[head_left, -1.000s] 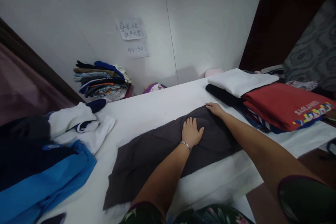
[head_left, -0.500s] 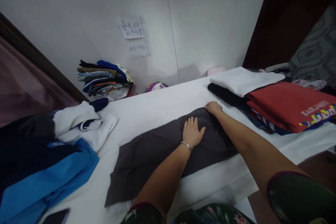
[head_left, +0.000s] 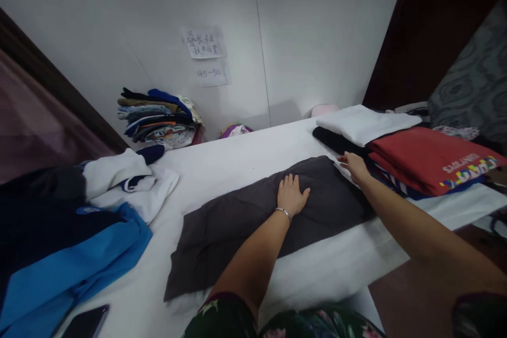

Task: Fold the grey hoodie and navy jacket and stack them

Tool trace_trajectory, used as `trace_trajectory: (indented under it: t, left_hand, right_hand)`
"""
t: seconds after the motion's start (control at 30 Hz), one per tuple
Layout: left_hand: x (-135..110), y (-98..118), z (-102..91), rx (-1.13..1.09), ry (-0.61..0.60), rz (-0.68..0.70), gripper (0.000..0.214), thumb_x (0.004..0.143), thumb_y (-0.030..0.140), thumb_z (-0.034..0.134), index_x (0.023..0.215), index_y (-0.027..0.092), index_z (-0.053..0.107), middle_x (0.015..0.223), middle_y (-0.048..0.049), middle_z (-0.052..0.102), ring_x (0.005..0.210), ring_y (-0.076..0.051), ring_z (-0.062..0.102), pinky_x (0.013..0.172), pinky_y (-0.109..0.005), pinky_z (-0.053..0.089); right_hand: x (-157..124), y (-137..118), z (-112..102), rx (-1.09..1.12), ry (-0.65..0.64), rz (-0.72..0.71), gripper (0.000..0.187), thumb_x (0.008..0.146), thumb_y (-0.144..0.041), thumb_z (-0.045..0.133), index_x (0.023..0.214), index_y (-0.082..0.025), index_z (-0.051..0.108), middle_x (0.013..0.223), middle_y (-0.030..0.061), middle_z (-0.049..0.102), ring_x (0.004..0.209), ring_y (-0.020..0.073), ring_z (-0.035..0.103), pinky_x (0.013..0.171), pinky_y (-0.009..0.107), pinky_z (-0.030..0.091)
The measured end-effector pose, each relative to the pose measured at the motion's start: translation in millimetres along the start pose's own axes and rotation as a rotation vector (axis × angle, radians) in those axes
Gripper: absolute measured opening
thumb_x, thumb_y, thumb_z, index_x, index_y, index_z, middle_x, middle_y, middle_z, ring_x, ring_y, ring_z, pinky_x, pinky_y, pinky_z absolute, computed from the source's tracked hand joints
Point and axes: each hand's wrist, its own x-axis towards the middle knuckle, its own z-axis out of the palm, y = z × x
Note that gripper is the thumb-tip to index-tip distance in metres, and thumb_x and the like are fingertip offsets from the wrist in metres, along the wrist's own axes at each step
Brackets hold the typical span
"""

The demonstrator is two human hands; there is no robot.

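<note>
A dark grey cloth garment (head_left: pixel 245 237) lies folded into a long strip across the white-covered table (head_left: pixel 237 174). My left hand (head_left: pixel 292 195) rests flat on its middle, fingers spread, with a silver bracelet at the wrist. My right hand (head_left: pixel 354 166) is at the garment's far right end, fingers reaching toward a folded black garment (head_left: pixel 336 141). It holds nothing that I can see. The garment's right edge lies just under or beside this hand.
Folded red (head_left: pixel 428 163) and white (head_left: pixel 362 124) garments stack at the right. A white garment (head_left: pixel 127 185), a blue jacket (head_left: pixel 83 259) and a phone (head_left: pixel 85 322) lie left. Folded clothes (head_left: pixel 158 119) stand against the wall beneath paper notes (head_left: pixel 204 42).
My right hand has moved right, off the garment's top to its far end. The garment's far side looks flatter and straighter. My left hand stays in place, and the view has shifted slightly.
</note>
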Motion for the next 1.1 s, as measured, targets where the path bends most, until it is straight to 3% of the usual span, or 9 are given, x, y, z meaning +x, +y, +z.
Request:
trace_trajectory:
  t: [0.1, 0.2, 0.3, 0.47, 0.57, 0.7, 0.8, 0.97, 1.1]
  left_hand:
    - [-0.1, 0.1, 1.2, -0.014, -0.006, 0.001, 0.070, 0.091, 0.057, 0.030, 0.142, 0.010, 0.036, 0.148, -0.0160, 0.038, 0.137, -0.028, 0.032, 0.113, -0.043, 0.024]
    - [-0.7, 0.7, 1.1, -0.021, -0.008, -0.004, 0.069, 0.091, 0.056, 0.030, 0.143, 0.011, 0.036, 0.148, -0.0153, 0.038, 0.138, -0.028, 0.030, 0.114, -0.044, 0.022]
    - [-0.6, 1.5, -1.4, -0.031, -0.019, -0.016, 0.067, 0.090, 0.057, 0.031, 0.142, 0.014, 0.037, 0.148, -0.0135, 0.038, 0.138, -0.027, 0.031, 0.113, -0.045, 0.023]
    - [-0.9, 2.2, -11.8, -0.069, -0.064, -0.017, 0.066, 0.091, 0.057, 0.030, 0.141, 0.014, 0.037, 0.150, -0.0124, 0.037, 0.139, -0.027, 0.029, 0.113, -0.048, 0.022]
    - [-8.2, 3.0, -21.8, -0.067, -0.043, 0.000, 0.065, 0.092, 0.056, 0.029, 0.141, 0.015, 0.038, 0.150, -0.0110, 0.036, 0.140, -0.026, 0.026, 0.115, -0.051, 0.017]
    - [-28.9, 2.9, -35.6, -0.029, -0.034, 0.071, 0.064, 0.093, 0.057, 0.026, 0.143, 0.018, 0.036, 0.151, -0.0096, 0.035, 0.141, -0.025, 0.025, 0.116, -0.050, 0.015]
    - [-48.7, -3.3, -39.4, -0.003, -0.052, 0.117, 0.065, 0.092, 0.058, 0.027, 0.144, 0.019, 0.034, 0.150, -0.0091, 0.036, 0.141, -0.025, 0.025, 0.116, -0.050, 0.015]
    - [-83.6, -28.9, -36.1, 0.027, -0.123, 0.091, 0.062, 0.092, 0.058, 0.033, 0.143, 0.024, 0.037, 0.150, -0.0075, 0.038, 0.140, -0.026, 0.027, 0.115, -0.052, 0.017]
    - [-114.7, -55.8, -48.5, 0.057, -0.123, 0.012, 0.063, 0.091, 0.059, 0.035, 0.143, 0.023, 0.038, 0.151, -0.0066, 0.036, 0.141, -0.025, 0.026, 0.115, -0.052, 0.015]
  right_hand:
    - [-26.5, 20.1, -38.4, -0.024, -0.058, 0.028, 0.040, 0.089, -0.051, 0.043, 0.080, -0.016, 0.062, 0.090, 0.0120, 0.071, 0.088, 0.0223, 0.067, 0.074, 0.034, 0.055]
    - [-48.4, 32.8, -60.9, -0.162, -0.114, 0.065, 0.033, 0.078, -0.049, 0.060, 0.078, -0.017, 0.065, 0.083, 0.0092, 0.071, 0.085, 0.0241, 0.066, 0.077, 0.035, 0.053]
    - [-59.6, 31.6, -64.4, -0.350, -0.167, 0.064, 0.037, 0.072, -0.051, 0.066, 0.087, -0.017, 0.068, 0.091, 0.0108, 0.071, 0.091, 0.0257, 0.066, 0.083, 0.035, 0.051]
    - [-62.8, 15.2, -50.7, -0.534, -0.367, 0.078, 0.040, 0.067, -0.053, 0.070, 0.078, -0.014, 0.069, 0.085, 0.0139, 0.071, 0.087, 0.0293, 0.067, 0.077, 0.036, 0.051]
    - [-60.1, 7.8, -52.2, -0.510, -0.333, 0.023, 0.032, 0.067, -0.042, 0.073, 0.081, -0.014, 0.067, 0.086, 0.0121, 0.071, 0.085, 0.0268, 0.066, 0.074, 0.032, 0.050]
    - [-47.9, 8.9, -78.0, -0.427, -0.267, -0.007, 0.026, 0.073, -0.043, 0.068, 0.084, -0.019, 0.066, 0.084, 0.0081, 0.071, 0.080, 0.0229, 0.066, 0.068, 0.029, 0.047]
    - [-38.6, 24.5, -98.9, -0.581, -0.216, -0.012, 0.024, 0.074, -0.044, 0.067, 0.073, -0.021, 0.062, 0.078, 0.0113, 0.070, 0.073, 0.0243, 0.065, 0.065, 0.032, 0.044]
    - [-33.4, 60.8, -107.7, -0.882, -0.172, -0.069, 0.035, 0.076, -0.060, 0.058, 0.069, -0.026, 0.052, 0.084, 0.0188, 0.069, 0.079, 0.0323, 0.066, 0.068, 0.041, 0.042]
    - [-30.7, 77.1, -106.6, -0.853, -0.130, -0.077, 0.038, 0.069, -0.065, 0.058, 0.072, -0.027, 0.055, 0.086, 0.0230, 0.068, 0.080, 0.0379, 0.066, 0.066, 0.046, 0.042]
